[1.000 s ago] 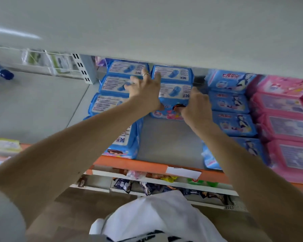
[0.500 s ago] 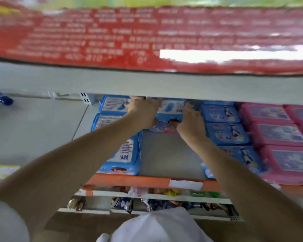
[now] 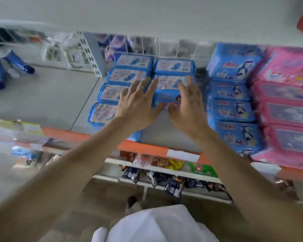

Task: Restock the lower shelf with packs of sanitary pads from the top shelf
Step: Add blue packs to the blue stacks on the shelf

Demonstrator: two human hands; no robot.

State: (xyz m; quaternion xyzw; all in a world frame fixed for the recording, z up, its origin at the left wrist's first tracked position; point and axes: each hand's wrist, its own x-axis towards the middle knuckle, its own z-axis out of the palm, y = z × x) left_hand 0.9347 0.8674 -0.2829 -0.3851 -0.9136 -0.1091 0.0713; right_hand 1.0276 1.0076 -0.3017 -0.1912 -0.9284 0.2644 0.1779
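Hands are both spread wide, fingers splayed, nothing gripped. The left hand and right hand hover either side of the front blue pack; with the blur I can't tell if the fingertips actually touch it. That pack lies on the shelf between the hands, a second pack just past it, and a fuller row of the same packs left of the left hand. Right of the right hand sits a stack of penguin-print blue packs, pink packs beyond. My worry: those soft wrappers look slippery, so a careless nudge could skew the pack, or an elbow could clip a neighbouring row off the orange shelf edge.
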